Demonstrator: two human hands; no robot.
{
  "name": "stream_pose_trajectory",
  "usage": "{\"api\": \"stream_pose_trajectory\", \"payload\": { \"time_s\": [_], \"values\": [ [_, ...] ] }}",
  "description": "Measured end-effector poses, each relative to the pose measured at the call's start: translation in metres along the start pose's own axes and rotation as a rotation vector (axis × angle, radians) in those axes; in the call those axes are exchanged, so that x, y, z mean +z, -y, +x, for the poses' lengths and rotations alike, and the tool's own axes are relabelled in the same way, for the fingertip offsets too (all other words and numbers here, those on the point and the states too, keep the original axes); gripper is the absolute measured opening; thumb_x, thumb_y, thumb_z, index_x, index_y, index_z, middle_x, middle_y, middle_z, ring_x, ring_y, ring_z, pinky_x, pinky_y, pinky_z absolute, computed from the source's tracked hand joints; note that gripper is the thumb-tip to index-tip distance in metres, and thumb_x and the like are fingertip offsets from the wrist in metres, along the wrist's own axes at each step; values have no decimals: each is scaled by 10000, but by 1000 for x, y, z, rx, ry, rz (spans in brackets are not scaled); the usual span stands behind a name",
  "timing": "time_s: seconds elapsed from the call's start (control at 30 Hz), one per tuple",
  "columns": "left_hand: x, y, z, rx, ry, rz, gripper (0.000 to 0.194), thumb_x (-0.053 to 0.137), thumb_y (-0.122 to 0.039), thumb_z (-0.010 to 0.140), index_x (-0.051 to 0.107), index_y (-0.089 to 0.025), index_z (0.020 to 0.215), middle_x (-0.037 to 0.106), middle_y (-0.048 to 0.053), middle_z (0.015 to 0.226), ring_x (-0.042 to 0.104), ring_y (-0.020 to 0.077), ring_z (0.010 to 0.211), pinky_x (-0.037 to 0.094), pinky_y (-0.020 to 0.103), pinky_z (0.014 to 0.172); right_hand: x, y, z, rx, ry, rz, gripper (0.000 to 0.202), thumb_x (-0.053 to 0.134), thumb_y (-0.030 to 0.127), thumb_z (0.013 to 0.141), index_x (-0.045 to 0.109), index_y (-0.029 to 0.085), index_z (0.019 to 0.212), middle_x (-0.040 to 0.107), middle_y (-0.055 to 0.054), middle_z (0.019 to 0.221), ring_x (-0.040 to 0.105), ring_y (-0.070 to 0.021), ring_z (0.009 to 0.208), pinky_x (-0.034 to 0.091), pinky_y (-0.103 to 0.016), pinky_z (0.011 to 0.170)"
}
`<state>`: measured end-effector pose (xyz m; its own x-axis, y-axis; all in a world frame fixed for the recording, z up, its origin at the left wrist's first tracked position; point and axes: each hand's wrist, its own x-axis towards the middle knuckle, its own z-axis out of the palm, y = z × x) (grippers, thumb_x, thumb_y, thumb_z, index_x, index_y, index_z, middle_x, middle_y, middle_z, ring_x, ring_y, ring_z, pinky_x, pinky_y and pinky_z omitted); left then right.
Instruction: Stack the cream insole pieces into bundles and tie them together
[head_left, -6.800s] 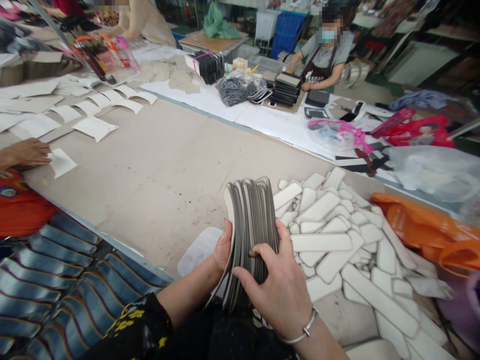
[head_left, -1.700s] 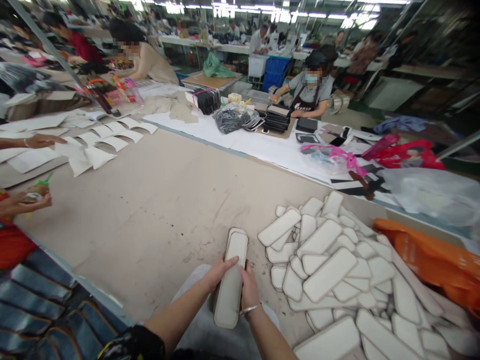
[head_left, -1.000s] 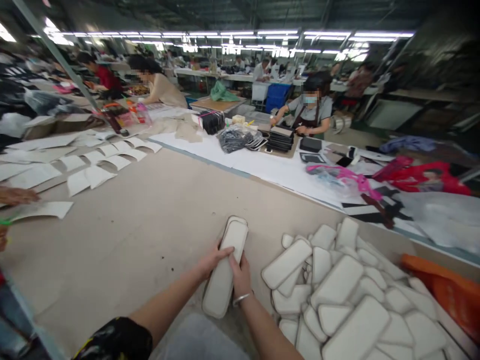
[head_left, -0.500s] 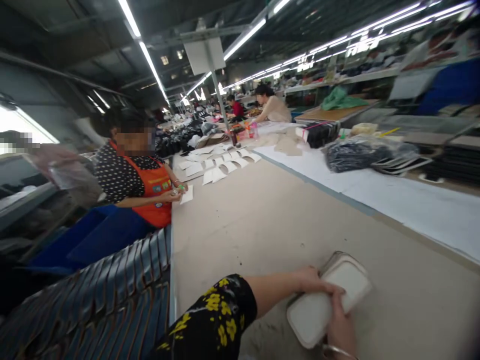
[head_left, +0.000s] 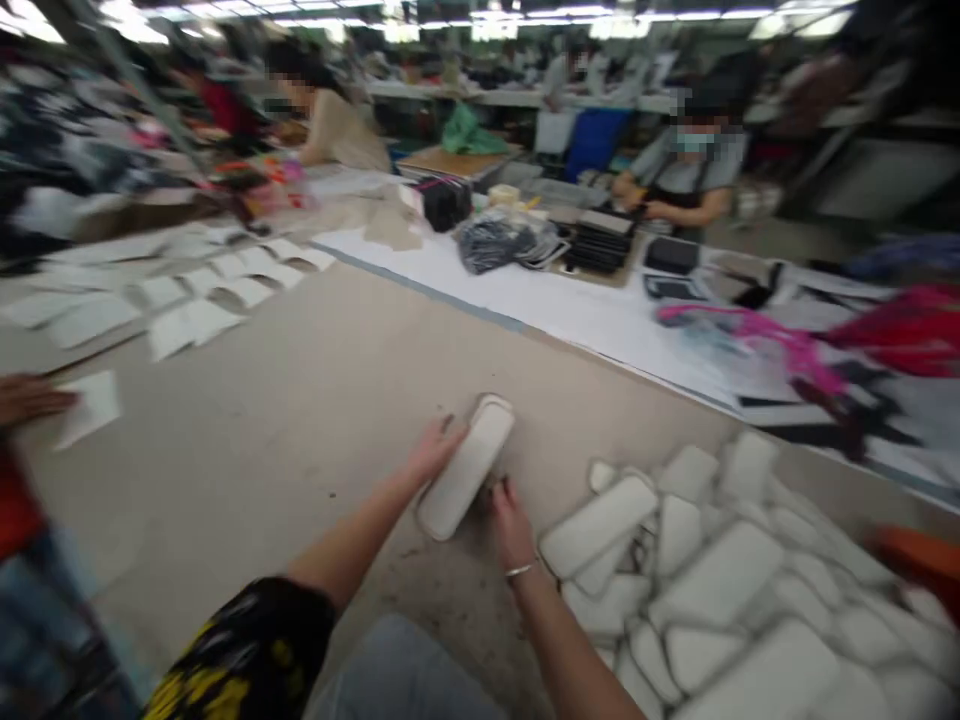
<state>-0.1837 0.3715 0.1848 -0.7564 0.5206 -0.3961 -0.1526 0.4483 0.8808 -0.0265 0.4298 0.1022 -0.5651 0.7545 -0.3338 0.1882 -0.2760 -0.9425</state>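
Two hands are working over one worktop (head_left: 300,430), with one stack (head_left: 469,465) of long, round-cornered pale pieces lying slanted between them. At least two pieces are showing at its far end; the rest of the count is staying hidden. The left hand (head_left: 439,450) is touching the stack's left long edge, fingers partly curled; blur is keeping me from telling whether it is gripping. The right hand (head_left: 512,520) is hovering just beside the opposite edge, fingers half bent and a little apart; I cannot tell whether they are touching the stack's side. One bracelet (head_left: 520,570) is circling the right wrist.

To the right, one loose pile (head_left: 697,590) is holding well over a dozen similar pieces, overlapping too much for an exact count. At the far left, one co-worker's hand (head_left: 30,400) is touching one pale sheet (head_left: 90,408).

Compared with half a second ago, the view is facing the pile again, whereas it was pointing left, towards the co-worker in orange. Both thumbs were lying across the top piece then; now its face is showing uncovered.
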Motion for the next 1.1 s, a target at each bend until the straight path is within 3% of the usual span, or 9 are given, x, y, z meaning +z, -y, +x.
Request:
{"api": "stream_pose_trajectory", "payload": {
  "time_s": [0.07,0.13,0.23,0.3,0.43,0.6,0.83,0.93,1.1],
  "values": [
    [5,3,-19,90,20,29,648,597,-436,746,427,-105,1276,364,155,1413,327,288,1295,214,399,1108,-27,-14,-26,28,-11,5,578,634,535,665,612,170,1112,636,-97,1145,602,-220,978,450,-359,903],
    [20,15,-44,251,45,84,509,551,-468,779,511,-168,1188,537,102,1245,509,243,1124,372,372,1009,-54,-33,-58,57,25,43,456,626,495,691,643,191,1030,682,-55,983,616,-190,856,483,-328,807],
    [65,40,-78,417,355,221,363,549,-445,800,589,-208,1073,612,55,1107,580,196,1014,465,289,880,-92,-61,-112,104,-53,79,323,633,424,703,659,192,927,669,-12,791,600,-165,730,480,-288,690],
    [106,55,-86,437,464,395,387,515,-439,822,577,-188,1109,597,68,1136,567,186,1047,461,257,868,-114,-75,-145,116,-141,67,280,643,383,701,661,186,900,658,-8,756,593,-163,703,468,-285,670],
    [185,64,-69,415,387,798,522,516,-394,814,479,-85,1233,530,163,1228,479,244,1171,353,307,992,-158,-86,-189,116,-314,6,288,629,370,716,664,186,935,674,-34,793,615,-195,744,477,-320,701],
    [243,57,-54,415,318,960,609,570,-415,748,449,-19,1195,504,263,1185,439,362,1171,302,426,987,-221,-73,-199,97,-618,-77,403,604,390,697,631,169,1034,691,-79,905,641,-221,840,496,-350,785],
    [272,54,-58,276,329,1041,706,719,-454,583,476,-36,1098,542,291,1144,510,409,1097,406,437,867,-301,-83,-193,190,-942,-146,520,601,445,617,603,152,1046,666,-98,973,643,-225,858,487,-367,818],
    [272,53,-54,156,356,1007,739,747,-462,552,487,-29,1092,583,298,1097,562,423,1026,451,450,788,-314,-97,-195,216,-968,-123,517,607,442,591,602,152,1019,669,-103,977,651,-221,817,493,-365,800],
    [259,45,-62,68,350,795,562,722,-380,646,541,-62,1073,602,259,1137,553,377,1088,458,434,840,-319,-104,-202,244,-920,-89,552,583,496,586,589,148,1014,682,-109,933,656,-236,834,494,-360,804]
  ]
}}
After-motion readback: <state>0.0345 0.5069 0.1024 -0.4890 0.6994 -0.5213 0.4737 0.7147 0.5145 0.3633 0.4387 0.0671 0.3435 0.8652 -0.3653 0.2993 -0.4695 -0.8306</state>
